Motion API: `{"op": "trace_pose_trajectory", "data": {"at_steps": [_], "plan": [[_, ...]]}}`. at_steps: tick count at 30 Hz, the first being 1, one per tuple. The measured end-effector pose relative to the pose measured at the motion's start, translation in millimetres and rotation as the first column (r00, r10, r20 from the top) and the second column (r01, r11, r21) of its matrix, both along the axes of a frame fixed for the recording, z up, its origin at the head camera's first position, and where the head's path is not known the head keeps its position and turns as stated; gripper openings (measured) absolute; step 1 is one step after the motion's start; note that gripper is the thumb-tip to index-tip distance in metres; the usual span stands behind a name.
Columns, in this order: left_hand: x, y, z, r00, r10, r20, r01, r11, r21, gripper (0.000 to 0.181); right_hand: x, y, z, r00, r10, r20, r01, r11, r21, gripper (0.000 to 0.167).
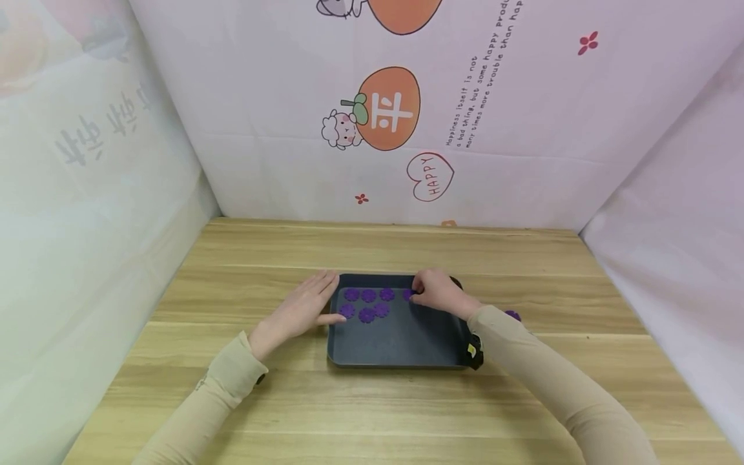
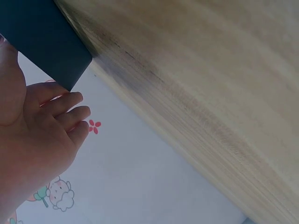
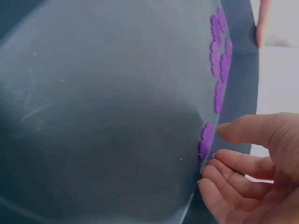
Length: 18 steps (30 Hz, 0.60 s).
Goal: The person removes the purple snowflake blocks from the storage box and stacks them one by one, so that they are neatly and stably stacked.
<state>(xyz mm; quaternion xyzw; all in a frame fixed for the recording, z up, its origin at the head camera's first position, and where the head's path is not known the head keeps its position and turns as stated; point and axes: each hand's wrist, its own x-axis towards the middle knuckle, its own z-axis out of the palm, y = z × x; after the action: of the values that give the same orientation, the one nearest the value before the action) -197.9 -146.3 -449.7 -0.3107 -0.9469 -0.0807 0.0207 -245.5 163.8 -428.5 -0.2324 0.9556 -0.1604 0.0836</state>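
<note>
A dark grey rectangular tray (image 1: 401, 345) lies on the wooden table. Several purple flower-shaped discs (image 1: 369, 295) lie flat inside, grouped toward its far left corner. My left hand (image 1: 302, 305) rests at the tray's left wall, fingers stretched along the far corner and thumb near the edge. Reaching over the far right part, my right hand (image 1: 438, 292) has its fingertips beside one separate purple disc (image 3: 205, 141). That disc lies on the tray floor, close to the far wall, with thumb and fingers apart next to it.
Outside the tray on the right, another purple disc (image 1: 513, 315) shows partly behind the right sleeve (image 1: 540, 352). A black item with a yellow mark (image 1: 473, 352) sits under the right wrist at the tray's near right corner. Printed white cloth (image 1: 279, 116) stands behind the table (image 1: 279, 413) and at both sides.
</note>
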Motion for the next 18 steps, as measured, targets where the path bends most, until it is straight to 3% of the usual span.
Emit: {"op": "trace_pose_trajectory", "data": {"at_steps": [8,18], "plan": [[-0.4,0.6,1.2,1.000,0.000,-0.002,0.000,1.000,0.000,0.087,1.8,-2.5,-5.2,0.999,-0.007,-0.034,0.008,1.000,0.016,0.028],[0.8,0.7,2.1,1.000,0.004,-0.007,-0.004,1.000,0.003,0.087,2.8,-4.2,-6.6,0.999,0.020,-0.044,-0.018,0.999,0.028,0.024]]}}
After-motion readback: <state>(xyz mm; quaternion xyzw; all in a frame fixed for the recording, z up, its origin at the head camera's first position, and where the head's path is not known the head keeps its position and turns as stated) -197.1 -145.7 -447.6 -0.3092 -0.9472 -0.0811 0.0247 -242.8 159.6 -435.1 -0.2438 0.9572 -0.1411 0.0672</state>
